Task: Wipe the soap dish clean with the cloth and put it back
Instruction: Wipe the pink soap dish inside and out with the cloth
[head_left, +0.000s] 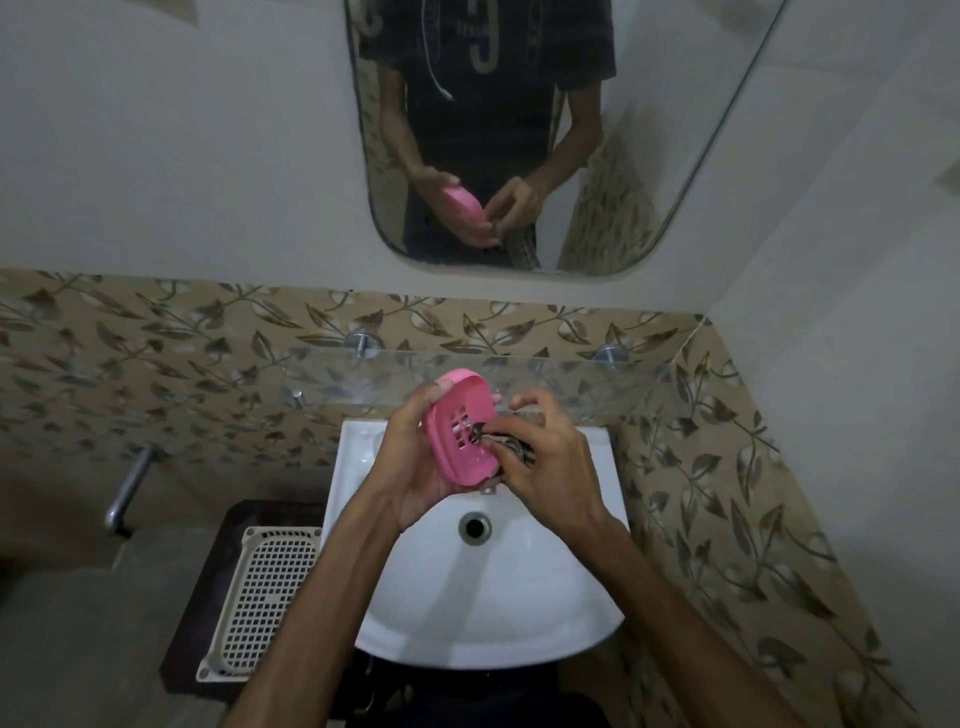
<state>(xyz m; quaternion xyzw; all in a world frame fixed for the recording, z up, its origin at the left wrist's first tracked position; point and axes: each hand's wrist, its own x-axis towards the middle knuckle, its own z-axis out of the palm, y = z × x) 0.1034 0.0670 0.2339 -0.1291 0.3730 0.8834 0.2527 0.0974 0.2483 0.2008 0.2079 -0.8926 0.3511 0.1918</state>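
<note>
Over the white basin (483, 597), the left hand (415, 467) grips the pink soap dish (462, 426), tilted on edge, slotted floor facing right. The right hand (550, 457) pinches a dark patterned cloth (511, 447) bunched against the dish's inside. Judged step: wiping under way (return not begun). Next: finish the slots, then set the dish down, probably on the glass shelf (571, 374) behind.

The cloth (511, 449) at frame centre is mostly hidden behind the right hand (545, 462); the mirror (675, 156) is cut off at the top edge.
</note>
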